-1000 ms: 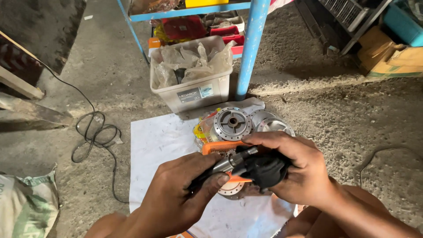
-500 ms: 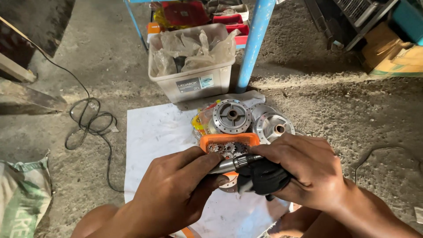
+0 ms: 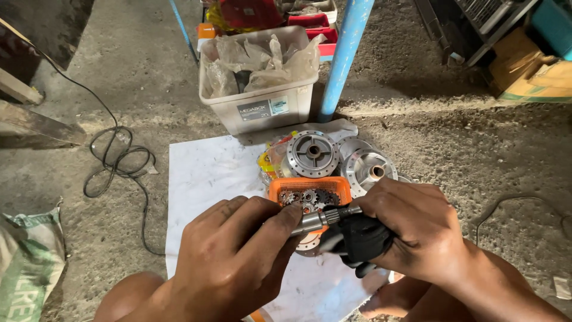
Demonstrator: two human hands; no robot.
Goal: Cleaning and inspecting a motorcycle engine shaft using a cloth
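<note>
Above the orange plastic basket of gears (image 3: 310,192), the right hand (image 3: 411,229) wraps a black power tool (image 3: 357,238); left hand (image 3: 238,256) fingers (image 3: 286,219) pinch its silver metal chuck (image 3: 316,220).

hidden: black tool (image 3: 357,238) mostly under right hand (image 3: 417,232) | cut off: sack (image 3: 27,268) at left edge | unclear: orange tray (image 3: 310,188) contents

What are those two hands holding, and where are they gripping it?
A small power tool: the right hand wraps its black body, and the left hand pinches its metal nose with the fingertips.
</note>
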